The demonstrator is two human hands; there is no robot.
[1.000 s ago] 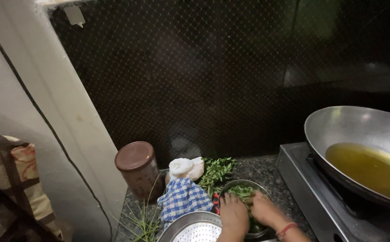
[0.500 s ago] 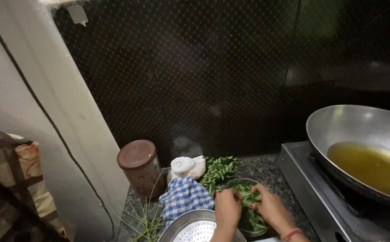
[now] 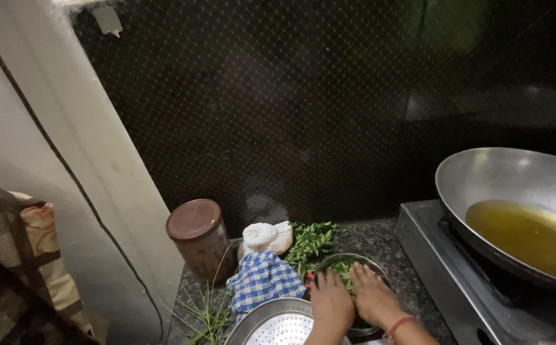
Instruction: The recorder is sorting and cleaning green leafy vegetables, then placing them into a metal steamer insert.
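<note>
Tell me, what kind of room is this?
It looks like a home kitchen. A big metal pan with yellow oil sits on a stove, and both hands, left hand and right hand, press on green leaves in a small metal bowl on the stone counter.

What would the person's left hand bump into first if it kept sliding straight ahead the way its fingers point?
Probably the loose bunch of green leaves lying past the small steel bowl, where the left hand rests; depth is unclear.
</note>
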